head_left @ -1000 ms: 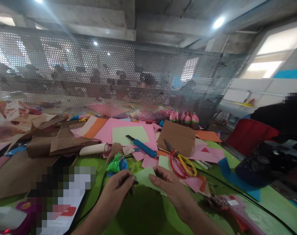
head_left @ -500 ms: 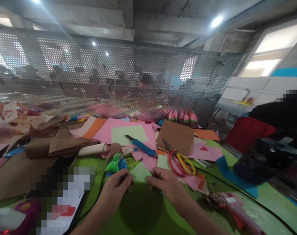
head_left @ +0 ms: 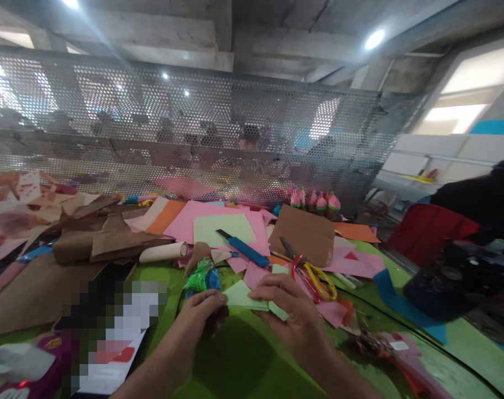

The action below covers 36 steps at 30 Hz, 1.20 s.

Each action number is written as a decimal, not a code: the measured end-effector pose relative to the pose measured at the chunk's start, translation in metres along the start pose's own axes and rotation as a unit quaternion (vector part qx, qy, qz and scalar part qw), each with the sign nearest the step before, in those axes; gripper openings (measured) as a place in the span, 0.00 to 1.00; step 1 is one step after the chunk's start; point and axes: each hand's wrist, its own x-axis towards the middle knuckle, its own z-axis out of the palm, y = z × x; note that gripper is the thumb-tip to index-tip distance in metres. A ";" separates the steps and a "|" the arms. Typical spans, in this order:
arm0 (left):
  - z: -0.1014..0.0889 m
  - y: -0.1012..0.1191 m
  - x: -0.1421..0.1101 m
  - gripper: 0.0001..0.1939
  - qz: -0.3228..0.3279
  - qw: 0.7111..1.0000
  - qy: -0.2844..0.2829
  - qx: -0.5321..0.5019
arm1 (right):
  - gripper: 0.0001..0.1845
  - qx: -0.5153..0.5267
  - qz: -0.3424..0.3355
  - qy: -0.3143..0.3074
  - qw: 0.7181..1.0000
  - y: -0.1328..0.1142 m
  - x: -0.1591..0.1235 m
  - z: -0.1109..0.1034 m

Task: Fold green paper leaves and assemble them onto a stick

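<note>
A piece of pale green paper, folded, is held between my two hands above the green tabletop. My left hand pinches its left corner between thumb and fingers. On the other side my right hand grips the paper, thumb underneath and fingers over the top; a flap shows beneath those fingers. Just beyond the right hand lie scissors with red and yellow handles. A blue utility knife rests on a pale green sheet. A green and blue plastic-wrapped bundle sits beyond my left hand.
Brown paper and pink sheets cover the back of the table. A pink glue gun lies at right with a black cord nearby. A phone is at left. A perforated metal screen stands behind.
My right hand has shifted right, its fingers now spread over the paper's edge, and a lower flap shows. The left hand keeps its pinch. The view has turned slightly left.
</note>
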 end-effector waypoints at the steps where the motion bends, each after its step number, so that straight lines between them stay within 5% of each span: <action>1: 0.000 0.001 -0.001 0.13 0.000 1.000 -0.004 0.003 | 0.09 -0.004 0.005 0.012 1.000 0.002 0.000 0.001; 6: 0.000 0.009 -0.006 0.18 0.097 0.991 0.005 0.088 | 0.01 0.070 0.122 0.059 0.988 0.006 0.004 0.000; 10: 0.000 0.011 -0.006 0.15 0.174 0.968 -0.003 0.180 | 0.06 0.164 0.239 0.046 0.956 0.011 0.003 0.004; 15: -0.003 0.005 0.002 0.07 0.244 0.939 0.020 0.241 | 0.09 0.203 0.278 0.028 0.939 0.012 -0.001 0.012; 36: -0.003 0.014 0.002 0.09 0.182 0.977 -0.004 0.114 | 0.11 0.246 0.285 0.055 0.925 0.008 0.006 0.005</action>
